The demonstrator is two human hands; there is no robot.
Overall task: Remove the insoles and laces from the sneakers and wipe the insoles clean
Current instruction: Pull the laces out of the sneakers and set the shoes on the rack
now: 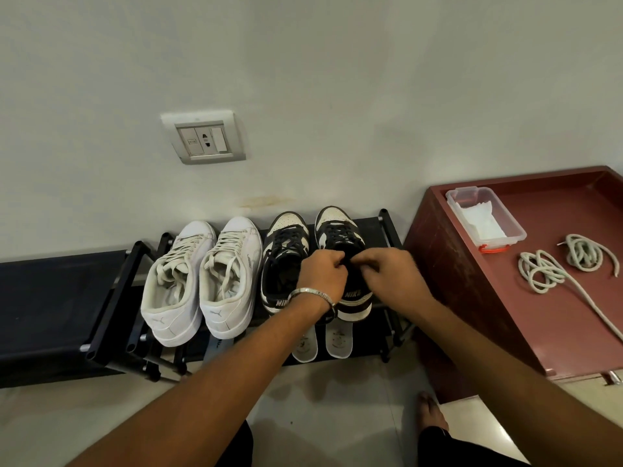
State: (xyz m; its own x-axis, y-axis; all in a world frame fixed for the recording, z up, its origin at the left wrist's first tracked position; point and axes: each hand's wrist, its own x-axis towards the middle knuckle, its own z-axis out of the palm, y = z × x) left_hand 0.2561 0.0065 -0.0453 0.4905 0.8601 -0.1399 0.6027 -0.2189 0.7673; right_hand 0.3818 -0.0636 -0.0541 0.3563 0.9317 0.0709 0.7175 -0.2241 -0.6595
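Laces are the step in hand, judging from the head view. Take the shoe rack (141, 264) as the landmark: four sneakers stand on its top shelf, toes to the wall. The white pair (202, 281) sits at the rack's middle, fully laced. The black-and-white pair takes the rack's right end; the left shoe (281, 257) of it has its dark lace in but slack. Both hands meet over the right shoe (340, 230). The left hand (323, 273), a metal bangle (313, 296) at its wrist, has its fingers curled and pinching the black lace (347, 261) near the tongue; the right hand (391, 274) pinches the same lace from the other side. Two pale insoles (338, 342) lie on the rack's lower shelf, under that pair. Right of the rack stands a dark red cabinet (438, 264); on it are two coiled pale laces (546, 271) and a clear plastic box (505, 214) holding a white wipe.

The next move, I judge, calls for loosening the knot or top crossing, then drawing the lace out eyelet by eyelet while one hand steadies the shoe. The white pair's laces seem not yet removed; whether its insoles are out cannot be told.
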